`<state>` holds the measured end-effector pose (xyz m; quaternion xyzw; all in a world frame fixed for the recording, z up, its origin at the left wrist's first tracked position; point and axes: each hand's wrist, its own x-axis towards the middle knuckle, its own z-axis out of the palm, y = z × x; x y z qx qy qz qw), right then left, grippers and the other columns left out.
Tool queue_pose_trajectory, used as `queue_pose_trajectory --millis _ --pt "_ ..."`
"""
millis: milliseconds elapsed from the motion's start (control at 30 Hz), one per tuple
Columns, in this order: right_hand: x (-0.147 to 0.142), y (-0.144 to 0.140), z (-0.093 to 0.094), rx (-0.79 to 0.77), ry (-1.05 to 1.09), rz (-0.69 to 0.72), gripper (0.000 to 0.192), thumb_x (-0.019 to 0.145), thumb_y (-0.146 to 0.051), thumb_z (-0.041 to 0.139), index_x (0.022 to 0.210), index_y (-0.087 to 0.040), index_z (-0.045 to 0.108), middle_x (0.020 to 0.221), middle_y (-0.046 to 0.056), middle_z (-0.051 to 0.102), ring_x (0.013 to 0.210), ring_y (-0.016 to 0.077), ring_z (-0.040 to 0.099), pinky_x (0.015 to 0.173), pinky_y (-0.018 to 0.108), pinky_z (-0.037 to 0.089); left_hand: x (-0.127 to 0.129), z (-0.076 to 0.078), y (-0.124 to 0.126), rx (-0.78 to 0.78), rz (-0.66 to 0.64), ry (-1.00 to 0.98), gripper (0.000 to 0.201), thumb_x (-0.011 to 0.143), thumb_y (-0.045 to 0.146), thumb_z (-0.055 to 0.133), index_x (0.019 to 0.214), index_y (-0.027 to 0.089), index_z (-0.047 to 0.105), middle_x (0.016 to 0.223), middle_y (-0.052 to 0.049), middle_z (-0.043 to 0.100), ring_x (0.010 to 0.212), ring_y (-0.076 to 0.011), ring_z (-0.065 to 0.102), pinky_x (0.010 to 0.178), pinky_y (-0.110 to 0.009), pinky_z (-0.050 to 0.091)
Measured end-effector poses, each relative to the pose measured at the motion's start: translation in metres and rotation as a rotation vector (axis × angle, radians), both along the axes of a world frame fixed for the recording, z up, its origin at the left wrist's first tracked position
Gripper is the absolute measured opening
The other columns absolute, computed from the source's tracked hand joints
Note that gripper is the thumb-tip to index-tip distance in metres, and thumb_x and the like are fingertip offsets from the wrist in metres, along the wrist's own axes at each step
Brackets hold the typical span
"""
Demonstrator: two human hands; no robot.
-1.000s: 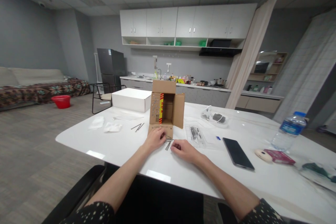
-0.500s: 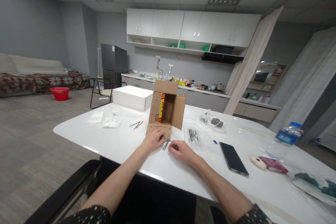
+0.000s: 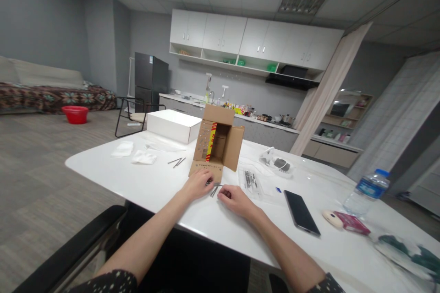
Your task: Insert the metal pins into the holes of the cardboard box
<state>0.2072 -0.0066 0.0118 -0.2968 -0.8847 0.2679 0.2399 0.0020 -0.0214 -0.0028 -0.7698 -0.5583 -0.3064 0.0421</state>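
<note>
Hands unmoved since earlier frame: left hand (image 3: 198, 184) and right hand (image 3: 234, 198) close together, fingertips pinching nails (image 3: 215, 188) before cardboard box (image 3: 217, 146). Grip near heads, lift singly.

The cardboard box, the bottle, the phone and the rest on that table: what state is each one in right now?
Cardboard box: upright, flaps open toward the person.
White box: lid closed.
Water bottle: standing, blue cap on.
Phone: lying flat, screen dark.
Metal nails: loose on the table between the hands.
Left hand: fingers resting on the nails.
Right hand: curled, fingertips at the nails.
</note>
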Motion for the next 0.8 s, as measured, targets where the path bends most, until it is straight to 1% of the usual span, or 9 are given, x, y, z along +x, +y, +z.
queue_pose_trajectory --millis 167,367,800 --pt "-0.0003 0.0017 -0.0023 0.003 0.025 0.007 0.015 0.085 -0.023 0.054 0.081 -0.015 0.067 0.070 0.000 0.065 0.062 0.0115 0.051 0.060 0.023 0.039 -0.0009 -0.0022 0.0014 -0.016 -0.005 0.001 0.016 0.087 0.030 0.051 0.086 0.019 0.063 0.091 -0.005 0.065 0.089 -0.0195 0.060 0.080 -0.030 0.045" --pt "0.0001 0.0002 -0.0011 -0.009 0.033 0.015 0.016 0.085 -0.023 0.054 0.083 -0.016 0.068 0.073 0.001 0.067 0.064 0.0125 0.053 0.061 0.023 0.040 -0.0018 -0.0042 0.0023 -0.003 -0.012 -0.009 0.016 0.087 0.031 0.052 0.084 0.020 0.062 0.091 -0.005 0.064 0.090 -0.0198 0.059 0.079 -0.030 0.044" --pt "0.0012 -0.0005 0.0019 0.006 0.021 0.021 0.015 0.083 -0.022 0.053 0.081 -0.016 0.067 0.070 0.000 0.064 0.062 0.0116 0.051 0.059 0.022 0.038 0.0003 -0.0017 0.0002 -0.031 -0.002 -0.002 0.019 0.089 0.034 0.050 0.083 0.020 0.062 0.091 -0.005 0.064 0.089 -0.0196 0.059 0.077 -0.031 0.043"
